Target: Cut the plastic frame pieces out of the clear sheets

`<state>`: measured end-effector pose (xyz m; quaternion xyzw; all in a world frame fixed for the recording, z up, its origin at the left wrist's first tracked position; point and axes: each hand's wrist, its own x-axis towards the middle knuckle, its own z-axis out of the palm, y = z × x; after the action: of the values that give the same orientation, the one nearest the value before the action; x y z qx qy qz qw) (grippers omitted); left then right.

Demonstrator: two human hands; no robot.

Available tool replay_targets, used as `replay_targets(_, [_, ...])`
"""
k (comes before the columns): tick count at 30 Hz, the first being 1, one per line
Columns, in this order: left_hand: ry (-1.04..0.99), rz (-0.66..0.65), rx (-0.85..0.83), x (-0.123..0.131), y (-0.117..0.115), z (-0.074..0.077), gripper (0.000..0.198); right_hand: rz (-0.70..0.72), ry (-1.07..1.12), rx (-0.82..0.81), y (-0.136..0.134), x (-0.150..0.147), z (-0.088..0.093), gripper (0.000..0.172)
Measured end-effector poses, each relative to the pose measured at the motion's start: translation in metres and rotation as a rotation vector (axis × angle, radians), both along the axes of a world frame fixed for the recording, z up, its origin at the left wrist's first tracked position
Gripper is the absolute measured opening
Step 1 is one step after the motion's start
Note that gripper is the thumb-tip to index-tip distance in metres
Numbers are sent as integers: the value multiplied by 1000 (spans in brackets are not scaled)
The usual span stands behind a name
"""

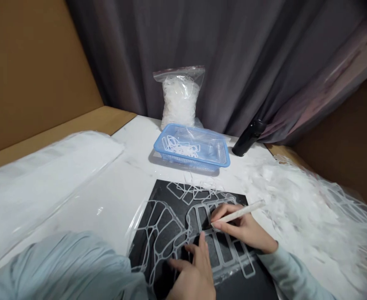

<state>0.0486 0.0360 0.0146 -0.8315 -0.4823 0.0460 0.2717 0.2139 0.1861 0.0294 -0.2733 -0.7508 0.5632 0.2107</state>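
A black mat (pixel 167 210) lies in front of me with a clear plastic cut-out sheet (pixel 219 250) on it, made of thin translucent frames. My left hand (pixel 194 268) rests at the near side of this sheet, its fingers stretched out and touching it. Between the thumb and fingers of my right hand (pixel 244 229) is a slim white pen-shaped tool (pixel 241 211), slanting up to the right. Its lower tip is hidden by my fingers, over the upper middle of the sheet. Several loose rounded frames (pixel 192 192) overlap along the mat's far edge.
Beyond the mat stands a blue plastic basket (pixel 225 160) holding small white frames. Behind it is a filled zip bag (pixel 181 100). A black bottle (pixel 247 139) is at the back right. Plastic scraps (pixel 314 212) heap up on the right; a stack of wrapped sheets (pixel 52 171) lies left.
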Motion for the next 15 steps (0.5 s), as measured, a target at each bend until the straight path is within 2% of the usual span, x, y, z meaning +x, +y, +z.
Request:
replay_targets(4, [-55, -67, -3, 0, 5, -6, 29, 65, 55, 36, -3, -5, -7, 13])
replay_targets(9, [-98, 28, 32, 11, 0, -22, 28, 118, 37, 139, -4, -8, -1, 7])
replay_targets(12, [-130, 33, 67, 15, 2, -24, 27, 128, 23, 257, -8, -7, 4, 6])
replay_targets(15, [-134, -26, 59, 12, 7, -18, 26, 195, 2, 467, -15, -5, 4, 9])
